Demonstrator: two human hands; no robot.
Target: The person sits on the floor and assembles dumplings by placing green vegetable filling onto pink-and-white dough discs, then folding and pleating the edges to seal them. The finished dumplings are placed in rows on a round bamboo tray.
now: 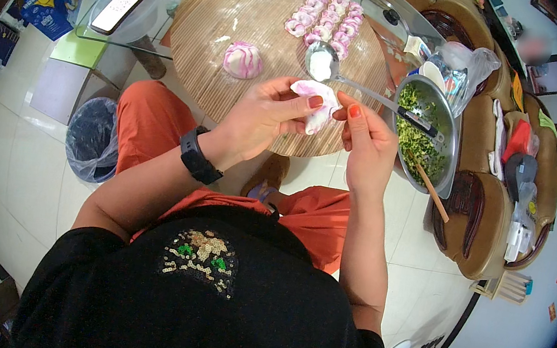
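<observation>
My left hand holds a folded pink-and-white dough wrapper between thumb and fingers. At its right edge are the thumb and fingertips of my right hand, pinching the dough's rim. Just beyond, a metal spoon with white powder in its bowl lies across the round wooden board and the rim of a steel bowl. That bowl contains chopped green filling and a wooden stick. Rows of shaped pink-and-white dumplings stand at the board's far side. A striped dough ball sits at its left.
A phone rests on a plastic container at the left of the glass table. A glass lid lies beyond the board at right, near plastic bags. A lined bin stands by the left knee; brown leather seats are at right.
</observation>
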